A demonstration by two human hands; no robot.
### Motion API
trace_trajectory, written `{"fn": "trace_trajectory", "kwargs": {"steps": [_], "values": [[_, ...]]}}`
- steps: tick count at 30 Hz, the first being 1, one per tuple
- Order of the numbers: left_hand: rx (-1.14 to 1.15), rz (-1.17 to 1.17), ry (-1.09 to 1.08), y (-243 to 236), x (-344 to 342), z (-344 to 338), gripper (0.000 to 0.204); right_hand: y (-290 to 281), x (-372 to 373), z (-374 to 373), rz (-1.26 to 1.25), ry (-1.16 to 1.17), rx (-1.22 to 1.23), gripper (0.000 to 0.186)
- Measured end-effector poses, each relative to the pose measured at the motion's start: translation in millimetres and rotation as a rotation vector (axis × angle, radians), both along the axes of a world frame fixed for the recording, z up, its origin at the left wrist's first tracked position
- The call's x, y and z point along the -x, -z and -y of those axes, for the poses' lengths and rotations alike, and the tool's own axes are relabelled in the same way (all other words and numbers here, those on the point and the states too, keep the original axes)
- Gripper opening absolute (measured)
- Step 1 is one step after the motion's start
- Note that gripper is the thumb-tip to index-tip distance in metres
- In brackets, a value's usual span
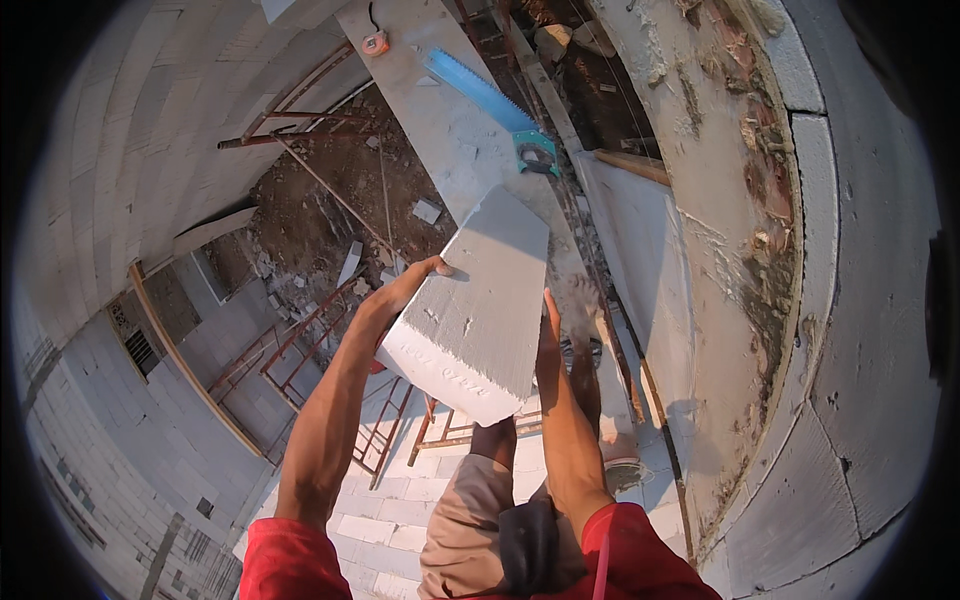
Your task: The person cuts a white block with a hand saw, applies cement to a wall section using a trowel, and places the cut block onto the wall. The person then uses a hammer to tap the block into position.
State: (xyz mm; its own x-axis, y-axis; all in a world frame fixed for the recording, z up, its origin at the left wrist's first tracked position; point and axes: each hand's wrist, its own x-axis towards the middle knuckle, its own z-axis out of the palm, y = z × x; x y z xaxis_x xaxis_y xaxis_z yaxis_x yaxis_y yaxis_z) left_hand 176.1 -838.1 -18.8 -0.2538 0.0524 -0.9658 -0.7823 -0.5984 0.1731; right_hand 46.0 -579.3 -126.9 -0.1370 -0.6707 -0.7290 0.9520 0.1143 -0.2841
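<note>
Between my two hands I hold a large white aerated concrete block (480, 290), tilted, with its rough-cut end toward me. My left hand (428, 275) grips its left side, the thumb lying on the upper face. On the opposite side, my right hand (548, 325) presses against the edge, and most of its fingers are hidden behind the block. Just beyond the block, a hand saw (485, 95) with a blue blade and teal handle lies on the plank (400, 70). An orange tape measure (375, 43) sits at the plank's far end.
Red-brown scaffold frames (300, 365) stand below on the left, above dirt and rubble (330, 210). A block wall (150, 120) rises at the left. On the right runs a rough, mortar-smeared wall (720, 200). A bucket (625, 472) is by my right leg.
</note>
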Motion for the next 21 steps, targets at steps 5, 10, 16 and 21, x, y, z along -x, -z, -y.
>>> {"fn": "trace_trajectory", "kwargs": {"steps": [5,10,16,21], "values": [[-0.097,-0.015,-0.062,25,-16,18,0.089,32,-18,14,-0.196,0.064,-0.005,0.055],[0.41,0.007,0.34,-28,15,46,0.083,69,-22,8,0.022,0.08,-0.004,0.053],[1.046,-0.638,1.183,-174,47,-70,0.101,71,-26,8,0.162,0.168,0.128,0.052],[1.064,-0.72,1.651,-126,23,-82,0.095,46,-13,19,0.179,0.21,0.187,0.051]]}}
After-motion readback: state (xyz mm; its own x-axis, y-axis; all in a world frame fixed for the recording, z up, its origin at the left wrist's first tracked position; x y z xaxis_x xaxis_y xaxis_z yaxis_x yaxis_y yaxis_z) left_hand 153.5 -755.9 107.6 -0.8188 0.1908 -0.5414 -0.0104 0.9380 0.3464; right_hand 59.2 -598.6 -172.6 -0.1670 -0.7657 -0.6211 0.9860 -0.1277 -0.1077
